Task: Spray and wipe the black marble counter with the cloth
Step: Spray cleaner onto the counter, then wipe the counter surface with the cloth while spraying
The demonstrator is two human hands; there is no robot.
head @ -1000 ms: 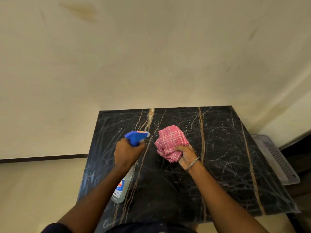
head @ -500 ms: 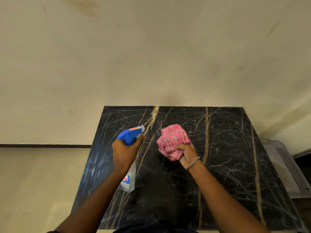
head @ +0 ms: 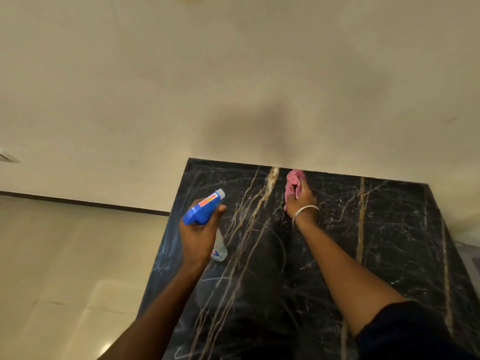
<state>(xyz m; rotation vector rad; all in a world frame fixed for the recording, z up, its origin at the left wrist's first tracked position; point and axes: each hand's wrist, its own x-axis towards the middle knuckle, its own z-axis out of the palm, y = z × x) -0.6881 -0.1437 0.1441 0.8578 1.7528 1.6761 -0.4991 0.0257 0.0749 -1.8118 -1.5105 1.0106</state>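
Pink checked cloth [head: 293, 181], bunched in the closed right hand [head: 301, 201], pressed onto the black marble counter [head: 389, 242] at its far edge, just beside the cream wall [head: 233, 74]. Left hand [head: 198, 236] wrapped around a blue-headed spray bottle [head: 204, 208], held above the counter's left part. Silver bangle [head: 305, 211] on the right wrist. Glossy beige floor [head: 65, 255] at left.

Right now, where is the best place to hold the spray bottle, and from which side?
Hold the spray bottle at the narrow neck under its blue head, as the left hand does, coming from behind. The nozzle points away toward the wall, so the trigger meets the fingers.
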